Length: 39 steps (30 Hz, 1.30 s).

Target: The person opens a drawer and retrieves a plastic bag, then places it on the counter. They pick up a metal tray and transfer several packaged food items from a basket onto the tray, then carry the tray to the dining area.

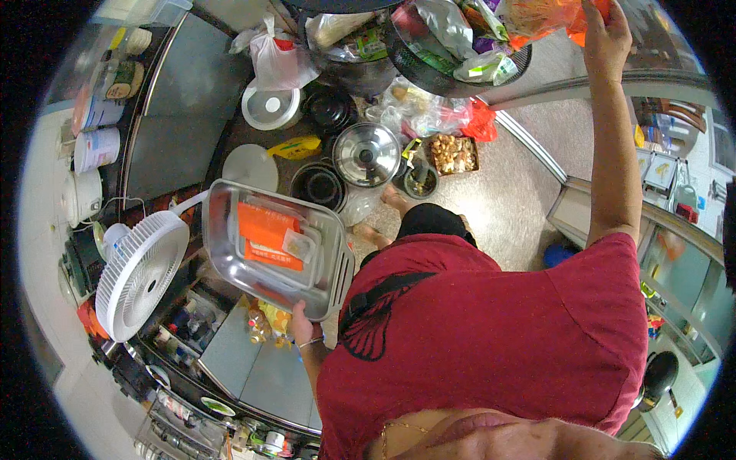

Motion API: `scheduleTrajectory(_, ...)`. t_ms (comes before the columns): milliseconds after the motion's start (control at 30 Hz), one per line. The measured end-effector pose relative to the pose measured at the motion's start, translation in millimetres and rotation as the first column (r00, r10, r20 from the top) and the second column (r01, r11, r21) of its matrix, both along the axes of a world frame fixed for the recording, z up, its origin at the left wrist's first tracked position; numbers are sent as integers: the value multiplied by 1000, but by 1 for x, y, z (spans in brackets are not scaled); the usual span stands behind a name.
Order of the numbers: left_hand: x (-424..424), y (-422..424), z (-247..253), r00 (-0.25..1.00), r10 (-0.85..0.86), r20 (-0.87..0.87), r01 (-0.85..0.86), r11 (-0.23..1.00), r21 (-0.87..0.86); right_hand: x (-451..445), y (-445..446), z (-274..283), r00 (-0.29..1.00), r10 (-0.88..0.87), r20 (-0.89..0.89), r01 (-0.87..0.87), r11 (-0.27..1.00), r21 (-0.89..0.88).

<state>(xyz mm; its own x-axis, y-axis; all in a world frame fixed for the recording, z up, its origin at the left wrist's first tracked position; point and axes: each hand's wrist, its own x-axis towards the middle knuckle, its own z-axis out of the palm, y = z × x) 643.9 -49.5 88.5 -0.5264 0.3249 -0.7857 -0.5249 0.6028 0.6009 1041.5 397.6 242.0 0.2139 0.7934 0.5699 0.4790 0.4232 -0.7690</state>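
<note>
My left hand (303, 329) grips the lower edge of a clear plastic bin (221, 276), which is tilted. Inside the bin lie orange printed packets (264, 221) and a small translucent container (299, 246). High at the right, my right hand (610, 40) holds an orange and clear plastic bag (540, 20) by its edge, above the rim of a black mesh basket (422, 77). That basket holds several bagged items, among them a green and white plastic packet (486, 68). What the bag in my right hand contains is unclear.
A white fan (144, 279) stands at the left beside the bin. On the floor are a steel lid (366, 155), a black pot (319, 187), a white-lidded container (271, 106), a box of pale, brownish pieces (454, 154) and plastic bags (414, 109). A sliding-door track (532, 138) crosses the floor.
</note>
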Motion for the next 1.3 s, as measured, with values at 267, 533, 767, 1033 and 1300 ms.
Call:
scheduleTrajectory(267, 3, 13, 7, 986, -103, -129, 91, 991, -95, -4, -32, 19, 979, 149, -137, -136, 986, 99)
scheduleTrajectory(533, 2, 38, -3, 988, 152, -16, -152, 988, -8, -106, -91, 15, 886, 281, -369, -449, 716, -534)
scheduleTrajectory(767, 5, 62, -33, 966, 51, -254, -11, 988, 157, -168, -140, -23, 394, 649, -651, -908, 383, -168)
scheduleTrajectory(1033, 30, 76, -13, 994, 109, -14, -106, 983, 152, -213, -146, -84, 618, 776, 127, -709, 620, -337)
scheduleTrajectory(1300, 27, 61, 2, 984, 158, -81, -152, 985, 77, -132, -68, -116, 834, 359, 419, -347, 932, -108)
